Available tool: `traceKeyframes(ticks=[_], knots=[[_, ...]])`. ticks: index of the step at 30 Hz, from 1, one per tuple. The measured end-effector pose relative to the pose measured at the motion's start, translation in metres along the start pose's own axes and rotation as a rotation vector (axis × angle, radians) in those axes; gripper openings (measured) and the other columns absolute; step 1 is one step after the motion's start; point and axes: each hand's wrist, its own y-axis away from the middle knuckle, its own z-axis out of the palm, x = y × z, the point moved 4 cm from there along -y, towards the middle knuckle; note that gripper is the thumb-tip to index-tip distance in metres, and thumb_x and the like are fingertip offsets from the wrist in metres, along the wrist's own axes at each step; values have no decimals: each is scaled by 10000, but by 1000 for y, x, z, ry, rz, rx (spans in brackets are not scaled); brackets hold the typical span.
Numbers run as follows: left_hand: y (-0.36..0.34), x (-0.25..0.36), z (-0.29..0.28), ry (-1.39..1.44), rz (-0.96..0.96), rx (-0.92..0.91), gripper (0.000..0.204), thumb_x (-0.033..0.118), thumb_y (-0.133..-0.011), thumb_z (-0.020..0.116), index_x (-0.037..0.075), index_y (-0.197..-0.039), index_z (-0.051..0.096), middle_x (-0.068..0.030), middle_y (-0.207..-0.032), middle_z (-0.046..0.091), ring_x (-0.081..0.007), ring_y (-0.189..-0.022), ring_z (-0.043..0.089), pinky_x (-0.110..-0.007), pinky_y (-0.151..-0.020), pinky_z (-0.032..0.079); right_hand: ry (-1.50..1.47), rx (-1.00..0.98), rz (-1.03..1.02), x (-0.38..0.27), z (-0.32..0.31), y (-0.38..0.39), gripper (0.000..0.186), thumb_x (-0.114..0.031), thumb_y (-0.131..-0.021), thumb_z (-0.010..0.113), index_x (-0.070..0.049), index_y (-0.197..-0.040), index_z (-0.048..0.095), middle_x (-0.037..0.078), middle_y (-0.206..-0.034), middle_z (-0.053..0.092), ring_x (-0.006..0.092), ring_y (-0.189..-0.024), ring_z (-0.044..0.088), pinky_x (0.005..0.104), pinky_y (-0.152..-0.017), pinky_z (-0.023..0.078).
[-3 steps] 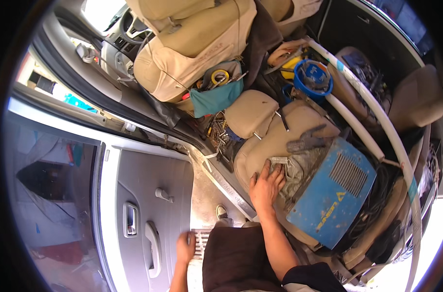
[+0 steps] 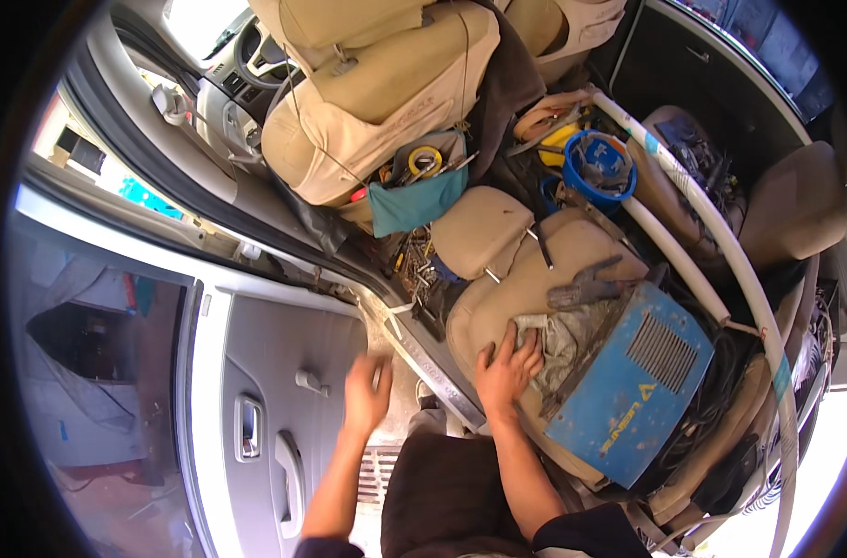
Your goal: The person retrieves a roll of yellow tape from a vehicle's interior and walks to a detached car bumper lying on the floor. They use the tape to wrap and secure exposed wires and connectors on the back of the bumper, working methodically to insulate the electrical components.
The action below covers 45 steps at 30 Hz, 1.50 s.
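Okay, two hands, apart: right hand (image 2: 507,374) loosely spread at the edge of one crumpled grey cloth (image 2: 563,344), on the seat (image 2: 479,305) beside one blue machine (image 2: 619,395), likely set there for the broad cushion; left hand (image 2: 368,391) curled near the door (image 2: 270,344), can't tell if gripping anything. One dark glove (image 2: 586,286), one headrest (image 2: 481,226).

A beige seat (image 2: 474,312) carries a headrest (image 2: 479,228), a dark glove (image 2: 583,290), crumpled grey fabric (image 2: 566,340) and a blue machine (image 2: 633,391).

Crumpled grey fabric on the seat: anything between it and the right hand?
Nothing visible. The right hand is at the left edge of the crumpled grey fabric; the blue vented machine sits on the fabric's opposite side.
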Motion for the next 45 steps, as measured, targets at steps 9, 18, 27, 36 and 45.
traceKeyframes(ticks=[9, 18, 27, 36, 45], knots=[[-415, 108, 49, -466, 301, -134, 334, 19, -863, 599, 109, -1151, 742, -223, -1142, 702, -421, -1079, 662, -477, -956, 530, 45, 126, 3, -16, 18, -2, 556, -227, -814, 639, -133, -1357, 569, 220, -1362, 480, 425, -1330, 433, 595, -1044, 344], [-449, 64, 51, -213, 191, -143, 385, 71, -860, 669, 88, -1242, 714, -235, -1373, 582, -409, -1285, 552, -425, -1057, 456, 94, 187, 12, -17, 26, 5, 537, -268, -810, 614, -156, -1336, 605, 203, -1322, 533, 403, -1293, 484, 563, -1015, 373], [-250, 135, -30, 83, 471, 83, 422, 299, -981, 651, -33, -1241, 631, -294, -1176, 622, -467, -1099, 609, -470, -948, 494, 50, 244, -40, -16, 28, 9, 544, -242, -813, 642, -143, -1346, 597, 203, -1295, 516, 412, -1302, 470, 572, -1043, 375], [275, -117, -30, 588, -451, -63, 378, 320, -972, 689, -40, -1086, 683, -58, -847, 649, -130, -762, 563, -312, -721, 466, 1, 236, -45, -21, -3, 17, 468, -244, -867, 652, -62, -1296, 624, 265, -1352, 511, 431, -1283, 468, 561, -1052, 359], [659, -231, -76, 1175, -794, 730, 387, 280, -1002, 639, -16, -1250, 612, -96, -1035, 689, -195, -855, 677, -342, -720, 584, -1489, 146, -1255, -297, -326, 382, 224, -46, -703, 670, -44, -926, 690, 104, -960, 680, 281, -953, 661, 504, -956, 474]])
